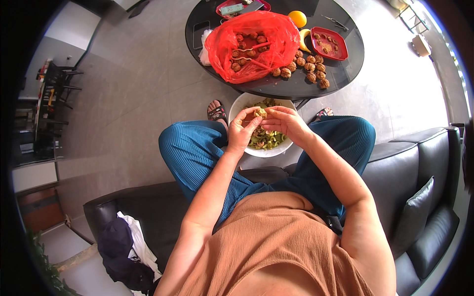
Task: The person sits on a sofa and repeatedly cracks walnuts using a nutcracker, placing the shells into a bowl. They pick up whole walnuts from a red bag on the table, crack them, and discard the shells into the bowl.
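Observation:
Between the fingertips of both my hands is a pale yellowish walnut kernel (260,113). My left hand (240,130) pinches it from the left, thumb and fingers closed on it. From the right, the thumb and index finger of my right hand (290,126) grip it too, with the other fingers loosely bent. Directly below both hands, between my knees, stands a white bowl (266,153) holding green peelings and brownish shell bits. My hands hide part of its contents.
Ahead is a dark oval table (343,69). On it lie a red plastic bag (219,56) of walnuts, loose walnuts (311,66), a red tray (344,48) with small brown pieces, a banana (304,39), an orange (297,18), a metal hand tool (335,22) and a phone (201,33).

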Action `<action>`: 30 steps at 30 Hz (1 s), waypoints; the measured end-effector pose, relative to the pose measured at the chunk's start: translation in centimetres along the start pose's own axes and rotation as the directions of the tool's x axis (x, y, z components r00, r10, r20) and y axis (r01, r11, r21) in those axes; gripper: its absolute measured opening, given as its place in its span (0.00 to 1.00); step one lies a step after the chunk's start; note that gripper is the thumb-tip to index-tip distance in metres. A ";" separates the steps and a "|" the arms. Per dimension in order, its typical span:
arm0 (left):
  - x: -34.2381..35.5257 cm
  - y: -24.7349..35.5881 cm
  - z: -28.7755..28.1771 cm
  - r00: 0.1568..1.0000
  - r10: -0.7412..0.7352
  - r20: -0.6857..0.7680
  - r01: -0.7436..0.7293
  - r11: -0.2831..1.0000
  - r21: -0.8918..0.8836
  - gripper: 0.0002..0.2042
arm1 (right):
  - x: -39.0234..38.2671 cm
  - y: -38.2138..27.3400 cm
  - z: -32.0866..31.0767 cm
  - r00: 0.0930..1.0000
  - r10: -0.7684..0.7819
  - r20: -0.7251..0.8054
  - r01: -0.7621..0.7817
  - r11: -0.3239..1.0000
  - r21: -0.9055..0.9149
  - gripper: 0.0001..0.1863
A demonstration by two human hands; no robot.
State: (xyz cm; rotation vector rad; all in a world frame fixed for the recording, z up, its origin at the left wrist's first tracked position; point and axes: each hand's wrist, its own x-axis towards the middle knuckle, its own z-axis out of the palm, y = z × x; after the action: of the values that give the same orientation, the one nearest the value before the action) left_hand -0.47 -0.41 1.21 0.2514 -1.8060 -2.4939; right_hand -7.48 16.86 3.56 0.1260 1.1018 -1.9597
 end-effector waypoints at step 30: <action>0.0 1.3 0.2 0.962 -0.244 0.121 0.269 0.922 -0.278 0.14 | 0.9 1.7 -0.5 0.948 -0.319 0.015 0.293 0.851 -0.437 0.09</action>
State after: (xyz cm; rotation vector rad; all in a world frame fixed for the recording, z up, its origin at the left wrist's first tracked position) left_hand -0.54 -0.67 2.51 0.3956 -1.4829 -2.9521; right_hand -6.98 16.24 1.75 -0.2527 1.6559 -1.9347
